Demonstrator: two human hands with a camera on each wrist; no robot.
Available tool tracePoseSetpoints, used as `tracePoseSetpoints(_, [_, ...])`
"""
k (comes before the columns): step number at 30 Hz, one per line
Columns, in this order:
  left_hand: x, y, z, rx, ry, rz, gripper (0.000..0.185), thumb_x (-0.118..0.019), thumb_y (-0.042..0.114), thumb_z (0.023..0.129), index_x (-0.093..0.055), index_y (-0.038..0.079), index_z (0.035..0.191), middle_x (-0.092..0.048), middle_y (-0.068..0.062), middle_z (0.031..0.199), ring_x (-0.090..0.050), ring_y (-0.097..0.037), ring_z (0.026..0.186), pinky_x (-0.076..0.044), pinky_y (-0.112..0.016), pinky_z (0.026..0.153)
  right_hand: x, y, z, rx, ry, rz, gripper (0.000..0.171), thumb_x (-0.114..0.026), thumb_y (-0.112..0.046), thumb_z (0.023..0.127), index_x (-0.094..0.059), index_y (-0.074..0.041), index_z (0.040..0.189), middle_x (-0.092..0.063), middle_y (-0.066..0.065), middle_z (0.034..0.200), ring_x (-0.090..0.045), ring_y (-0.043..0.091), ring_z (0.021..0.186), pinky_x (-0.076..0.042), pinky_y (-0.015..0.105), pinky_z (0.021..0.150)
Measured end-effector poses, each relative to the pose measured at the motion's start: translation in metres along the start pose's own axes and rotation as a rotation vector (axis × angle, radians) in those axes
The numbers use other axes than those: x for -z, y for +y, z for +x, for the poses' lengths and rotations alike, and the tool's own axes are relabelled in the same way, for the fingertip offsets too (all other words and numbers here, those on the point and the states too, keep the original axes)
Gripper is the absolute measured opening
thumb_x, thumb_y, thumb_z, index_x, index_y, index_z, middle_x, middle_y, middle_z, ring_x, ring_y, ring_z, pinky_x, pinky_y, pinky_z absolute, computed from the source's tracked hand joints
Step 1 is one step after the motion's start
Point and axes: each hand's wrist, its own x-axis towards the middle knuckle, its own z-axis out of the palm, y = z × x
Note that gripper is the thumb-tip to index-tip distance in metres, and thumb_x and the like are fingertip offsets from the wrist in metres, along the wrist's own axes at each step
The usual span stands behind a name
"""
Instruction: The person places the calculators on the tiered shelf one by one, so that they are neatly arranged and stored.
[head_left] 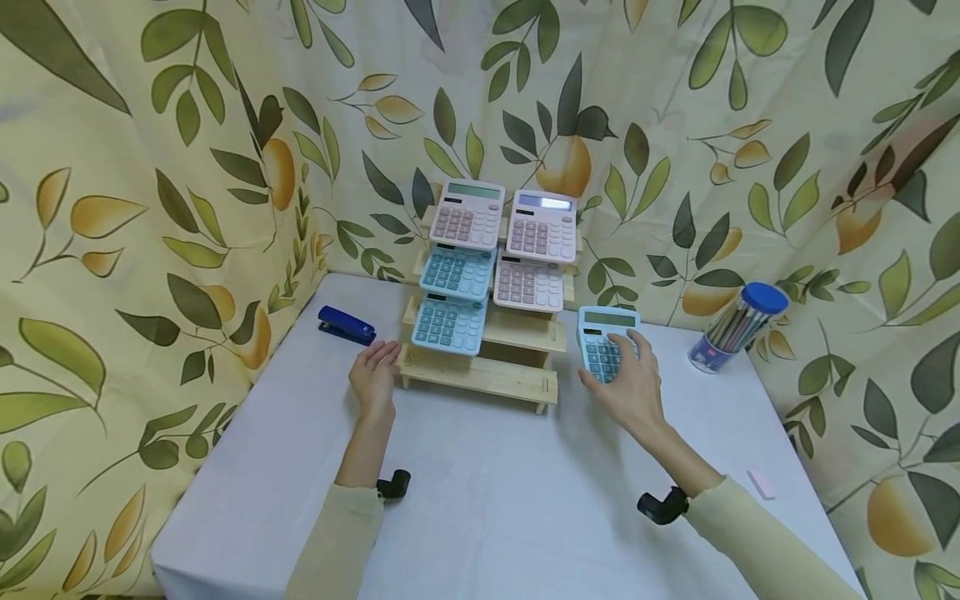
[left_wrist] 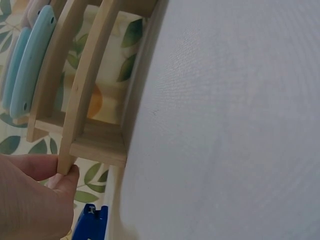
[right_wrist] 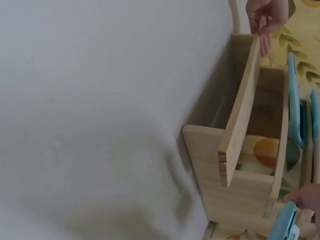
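Note:
A tiered wooden rack [head_left: 480,375] stands mid-table, bearing blue calculators [head_left: 448,323] on the left and pink calculators [head_left: 542,225] at upper left and right. My left hand [head_left: 373,377] is at the left end of its lowest shelf; in the left wrist view, finger and thumb pinch that shelf's corner [left_wrist: 67,162]. Right of the rack, my right hand [head_left: 633,385] grips a light blue calculator [head_left: 600,354] by its sides, screen end away from me. Part of this calculator [right_wrist: 284,222] shows at the bottom of the right wrist view; the hand covers its lower right keys.
A blue stapler [head_left: 347,325] lies left of the rack. At the back right is a blue-lidded tub of pens or pencils [head_left: 735,329]. A small pink block [head_left: 761,484] lies near the right edge of the white-covered table [head_left: 480,517]. Patterned curtains hang behind and beside.

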Motion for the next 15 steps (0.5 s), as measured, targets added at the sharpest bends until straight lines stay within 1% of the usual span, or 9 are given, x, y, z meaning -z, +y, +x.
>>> tracePoseSetpoints(7, [0.001,0.0,0.0,-0.007,-0.007,-0.008,0.066,-0.045,-0.026,0.085,-0.045,-0.007,0.147,-0.061,-0.024,0.14,-0.063,-0.029,0.131,-0.052,-0.03,0.11,0.004,-0.007,-0.001,0.022,0.001,-0.001,0.08,-0.085,-0.031,0.082,-0.049,0.002,0.146,-0.03,0.028,0.161,-0.045,0.052,0.13,-0.048,0.068,0.098])
tracePoseSetpoints(15, [0.001,0.0,-0.001,-0.007,-0.022,-0.015,0.065,-0.045,-0.026,0.086,-0.044,-0.008,0.148,-0.06,-0.024,0.141,-0.062,-0.029,0.132,-0.051,-0.03,0.111,0.011,-0.016,-0.006,0.017,-0.027,-0.009,0.08,-0.084,-0.032,0.083,-0.048,0.001,0.147,-0.028,0.029,0.162,-0.042,0.053,0.135,-0.044,0.072,0.105])
